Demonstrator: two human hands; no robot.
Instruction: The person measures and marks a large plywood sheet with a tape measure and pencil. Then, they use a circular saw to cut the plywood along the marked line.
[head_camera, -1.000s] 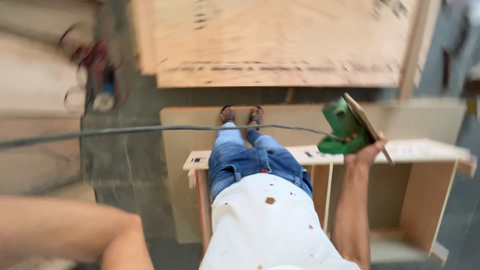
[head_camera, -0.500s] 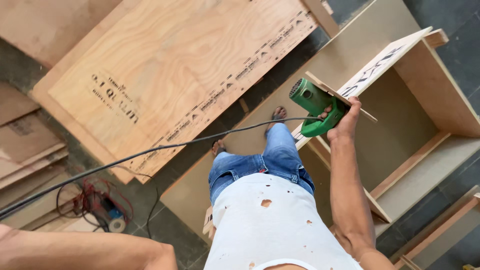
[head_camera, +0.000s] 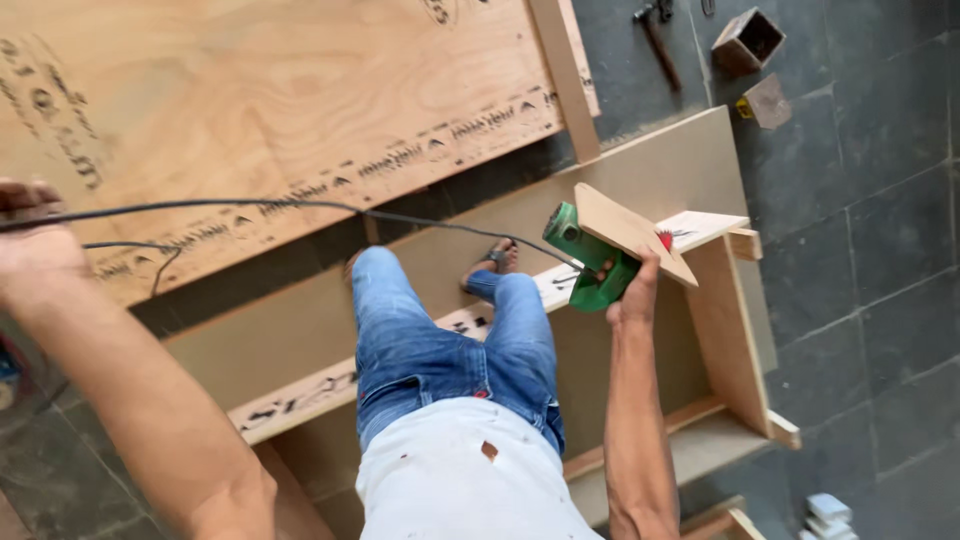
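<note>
Head view: we grip a green saw (head_camera: 588, 262) in our right hand (head_camera: 634, 292), fingers clamped round its handle, above the cabinet (head_camera: 735, 330); our left hand (head_camera: 35, 245), closed, holds its cord (head_camera: 260, 205) left of the cabinet.

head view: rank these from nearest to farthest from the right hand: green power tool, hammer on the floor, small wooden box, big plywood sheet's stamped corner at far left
1. green power tool, gripped in the right hand.
2. hammer and small wooden box, on the dark floor at the top; too close to call.
3. plywood sheet, its stamped corner at far left, beside the left hand.
</note>
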